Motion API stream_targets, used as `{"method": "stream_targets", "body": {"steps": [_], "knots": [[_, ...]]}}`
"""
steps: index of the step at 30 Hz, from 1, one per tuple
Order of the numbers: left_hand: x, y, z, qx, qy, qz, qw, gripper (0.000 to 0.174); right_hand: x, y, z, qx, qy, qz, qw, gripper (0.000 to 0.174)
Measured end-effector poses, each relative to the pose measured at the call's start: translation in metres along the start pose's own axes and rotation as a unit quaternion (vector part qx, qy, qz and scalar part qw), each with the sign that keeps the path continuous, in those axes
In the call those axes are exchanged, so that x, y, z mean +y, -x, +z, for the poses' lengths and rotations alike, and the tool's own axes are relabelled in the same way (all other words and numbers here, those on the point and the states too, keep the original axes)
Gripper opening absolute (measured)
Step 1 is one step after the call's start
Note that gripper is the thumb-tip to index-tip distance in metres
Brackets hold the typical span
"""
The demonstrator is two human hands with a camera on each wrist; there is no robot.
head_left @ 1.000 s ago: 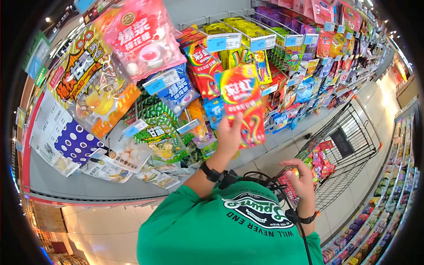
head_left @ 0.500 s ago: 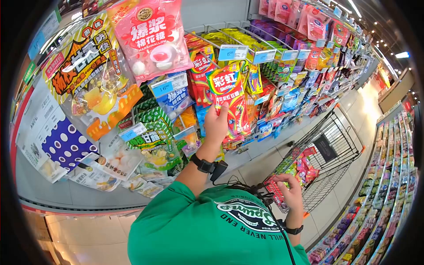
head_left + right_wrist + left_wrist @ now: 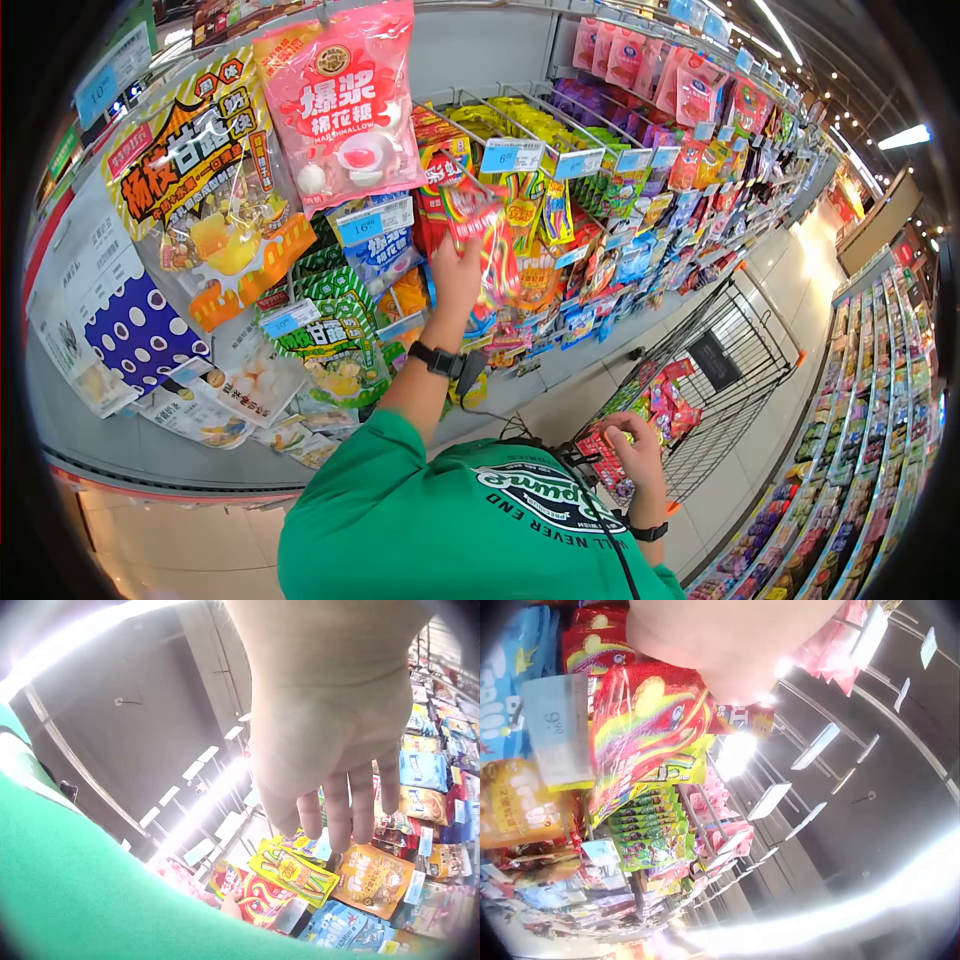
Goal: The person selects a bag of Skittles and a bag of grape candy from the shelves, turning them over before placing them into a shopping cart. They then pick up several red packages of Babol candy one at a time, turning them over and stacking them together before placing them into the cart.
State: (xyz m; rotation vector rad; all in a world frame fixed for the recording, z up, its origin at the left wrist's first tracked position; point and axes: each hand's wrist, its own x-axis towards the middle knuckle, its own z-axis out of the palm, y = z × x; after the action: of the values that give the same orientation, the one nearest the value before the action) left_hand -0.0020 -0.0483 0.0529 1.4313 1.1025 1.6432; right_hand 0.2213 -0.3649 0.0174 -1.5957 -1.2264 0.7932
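Observation:
My left hand (image 3: 457, 285) pinches a red Skittles gummy bag (image 3: 492, 240) with a rainbow swirl, tilted in front of the hanging candy. In the left wrist view the bag (image 3: 649, 724) hangs below the hand (image 3: 727, 634), close by a price tag (image 3: 557, 731) and similar red bags (image 3: 596, 641). Right beside it in the head view are yellow candy packs (image 3: 522, 205). My right hand (image 3: 637, 455) is held near my body, empty, its fingers relaxed; the right wrist view shows its palm (image 3: 330, 727) with the fingers hanging loosely.
A wire shopping cart (image 3: 735, 425) with several red and pink bags (image 3: 668, 405) stands to the right. A large pink marshmallow bag (image 3: 345, 110) and a yellow bag (image 3: 200, 180) hang at the left. Another stocked shelf (image 3: 850, 440) lines the aisle's right side.
My left hand has moved the Skittles bag from upright and facing me toward the hanging packs, where it now tilts away. The right hand stays near my body, empty; the view has shifted.

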Motion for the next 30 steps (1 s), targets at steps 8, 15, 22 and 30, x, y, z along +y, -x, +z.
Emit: {"method": "stream_targets", "body": {"steps": [8, 15, 22, 30], "knots": [[0.027, 0.042, -0.002, -0.032, 0.105, -0.031, 0.993, 0.027, -0.008, -0.022, 0.007, -0.023, -0.003, 0.013, 1.000, 0.019], [0.021, 0.039, 0.005, -0.035, 0.100, -0.036, 0.994, 0.031, -0.013, -0.035, 0.011, -0.040, 0.010, -0.010, 0.999, 0.018], [0.024, 0.035, 0.007, -0.041, 0.085, -0.032, 0.995, 0.030, -0.013, -0.036, 0.014, -0.039, 0.009, 0.012, 0.999, 0.017], [0.017, 0.033, 0.012, -0.034, 0.104, -0.020, 0.994, 0.030, -0.008, -0.034, 0.015, -0.038, 0.004, 0.007, 0.999, 0.019]]}}
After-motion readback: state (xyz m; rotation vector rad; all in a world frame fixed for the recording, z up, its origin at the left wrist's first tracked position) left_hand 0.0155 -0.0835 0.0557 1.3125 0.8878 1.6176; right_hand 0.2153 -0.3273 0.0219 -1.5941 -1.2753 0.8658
